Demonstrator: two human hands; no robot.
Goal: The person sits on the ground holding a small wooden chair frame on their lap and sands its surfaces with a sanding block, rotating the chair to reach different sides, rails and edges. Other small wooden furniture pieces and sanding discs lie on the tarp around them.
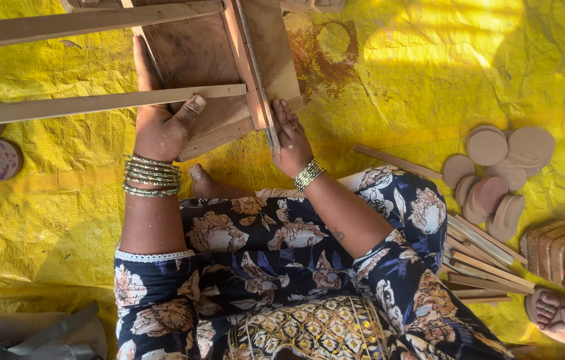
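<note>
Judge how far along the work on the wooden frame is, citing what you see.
Done: the wooden frame already has its slats joined. In hand: the left hand steadies a long slat, while the right hand presses a thin blade along the frame's edge. Left: loose wooden strips and clay discs lie unused on the yellow sheet.

Sat with both arms stretched forward and down. Left hand [162, 130] lay knuckles up, thumb spread to the right, fingers curled out of sight, forearm upright in view, wrist ringed with bangles. Right hand [290, 140] sat close beside, fingers bent and pressed down, wrist banded, forearm slanting back to the right.
</note>
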